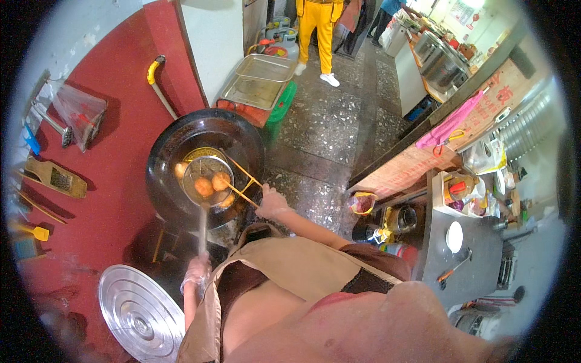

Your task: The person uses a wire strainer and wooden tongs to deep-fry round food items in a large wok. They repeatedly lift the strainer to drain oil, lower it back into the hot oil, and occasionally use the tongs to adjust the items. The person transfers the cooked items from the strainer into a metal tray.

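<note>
My left hand (pixel 198 268), in a clear plastic glove, grips the handle of a round strainer (pixel 189 173) held over a large dark wok (pixel 159 154). Several golden-orange fried balls (pixel 204 186) lie in or against the strainer, and a paler one (pixel 181 169) is at its left edge. Yellowish oil (pixel 206 151) shows at the wok's bottom. My right hand (pixel 272 202), also gloved, holds a pair of long chopsticks (pixel 243 193) tied with a band. One chopstick's tip reaches a ball at the strainer's right; the other points to the strainer's upper rim.
An aluminium lid (pixel 140 317) stands at the lower left. Metal trays (pixel 254 90) sit beyond the wok, near gas cylinders (pixel 286 41). A person in yellow trousers (pixel 317 31) stands on the speckled floor. At right, a dark counter (pixel 481 258) bears a white plate (pixel 454 237).
</note>
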### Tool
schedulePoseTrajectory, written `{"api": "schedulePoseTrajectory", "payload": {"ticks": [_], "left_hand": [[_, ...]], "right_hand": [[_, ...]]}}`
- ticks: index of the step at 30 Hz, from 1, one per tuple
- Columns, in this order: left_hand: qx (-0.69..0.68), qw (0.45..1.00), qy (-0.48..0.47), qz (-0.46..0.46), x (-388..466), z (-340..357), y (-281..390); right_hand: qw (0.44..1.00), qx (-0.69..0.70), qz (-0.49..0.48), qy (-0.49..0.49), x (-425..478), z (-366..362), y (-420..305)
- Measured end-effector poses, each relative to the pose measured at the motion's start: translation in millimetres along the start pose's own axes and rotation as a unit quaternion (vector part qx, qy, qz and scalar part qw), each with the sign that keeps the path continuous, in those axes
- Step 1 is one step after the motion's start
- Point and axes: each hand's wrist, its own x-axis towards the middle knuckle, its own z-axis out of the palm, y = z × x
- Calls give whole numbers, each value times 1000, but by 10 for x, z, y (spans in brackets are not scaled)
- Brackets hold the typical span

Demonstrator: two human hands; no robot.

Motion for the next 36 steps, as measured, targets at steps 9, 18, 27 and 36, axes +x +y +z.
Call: {"api": "schedulePoseTrajectory", "payload": {"ticks": [9, 18, 27, 36], "left_hand": [[23, 999, 21, -7, -48, 13, 62], [50, 998, 36, 5, -72, 8, 82], [61, 997, 36, 41, 99, 15, -117], [-20, 1000, 19, 9, -6, 25, 16]], "right_hand": [[999, -11, 7, -31, -14, -82, -35], [999, -23, 9, -23, 26, -3, 5], [1000, -10, 7, -6, 4, 5, -2], [1000, 3, 13, -9, -8, -9, -21]]}}
